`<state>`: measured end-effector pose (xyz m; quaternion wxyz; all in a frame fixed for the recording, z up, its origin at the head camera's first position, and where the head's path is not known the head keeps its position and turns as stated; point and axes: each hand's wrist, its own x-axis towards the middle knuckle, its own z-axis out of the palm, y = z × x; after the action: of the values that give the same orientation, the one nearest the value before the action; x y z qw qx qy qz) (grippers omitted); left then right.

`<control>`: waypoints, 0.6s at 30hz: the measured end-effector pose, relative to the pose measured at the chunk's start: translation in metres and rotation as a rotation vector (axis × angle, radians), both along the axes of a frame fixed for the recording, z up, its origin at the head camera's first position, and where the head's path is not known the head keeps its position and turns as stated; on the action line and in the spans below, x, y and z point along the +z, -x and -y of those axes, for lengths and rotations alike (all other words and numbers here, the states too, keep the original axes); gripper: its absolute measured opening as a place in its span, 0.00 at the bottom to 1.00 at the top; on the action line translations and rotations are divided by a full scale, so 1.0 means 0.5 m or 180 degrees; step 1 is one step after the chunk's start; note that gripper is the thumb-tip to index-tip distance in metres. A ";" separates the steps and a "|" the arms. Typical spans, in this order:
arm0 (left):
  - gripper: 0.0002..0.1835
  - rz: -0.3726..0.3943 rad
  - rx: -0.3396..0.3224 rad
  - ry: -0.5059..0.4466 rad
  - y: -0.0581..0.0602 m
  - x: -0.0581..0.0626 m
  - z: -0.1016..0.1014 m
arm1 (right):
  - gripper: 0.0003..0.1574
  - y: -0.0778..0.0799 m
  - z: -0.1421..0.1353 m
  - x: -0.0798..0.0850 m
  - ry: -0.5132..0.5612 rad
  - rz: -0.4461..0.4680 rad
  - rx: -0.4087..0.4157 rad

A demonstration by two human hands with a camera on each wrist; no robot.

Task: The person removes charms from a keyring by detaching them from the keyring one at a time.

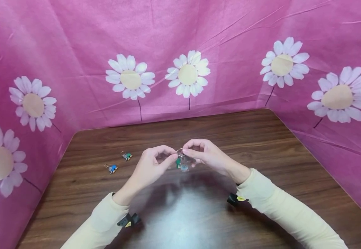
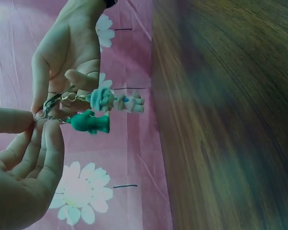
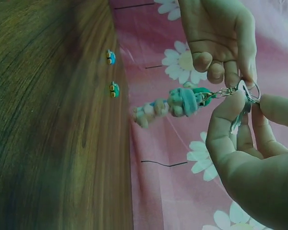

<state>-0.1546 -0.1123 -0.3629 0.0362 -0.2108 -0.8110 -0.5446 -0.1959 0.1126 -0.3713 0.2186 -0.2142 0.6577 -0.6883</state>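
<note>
Above the table, both hands meet at a metal key ring (image 3: 258,89). My left hand (image 1: 149,166) pinches one side of it between thumb and fingers. From the other side my right hand (image 1: 213,157) pinches it, the fingertips of both hands close together. Short chains from the ring carry a green figurine keychain (image 2: 89,122) and a pale figurine keychain with a light blue hat (image 2: 102,99), both hanging below the hands. Silver metal pieces (image 3: 236,123) show by the right fingers in the right wrist view, partly hidden by them.
Two small keychains lie on the wooden table (image 1: 90,200) to the left: a green one (image 1: 126,156) farther back and a blue one (image 1: 113,168) nearer. A pink cloth with white daisies (image 1: 230,86) stands round the back and sides.
</note>
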 end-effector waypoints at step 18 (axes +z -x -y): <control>0.08 0.0432 -0.0226 -0.0631 0.004 -0.001 0.014 | 0.11 -0.008 0.010 -0.002 -0.0019 -0.0291 0.0072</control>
<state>-0.1563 -0.1191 -0.3636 -0.0173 -0.1974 -0.7458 -0.6361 -0.1918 0.1078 -0.3722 0.1968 -0.2521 0.6666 -0.6733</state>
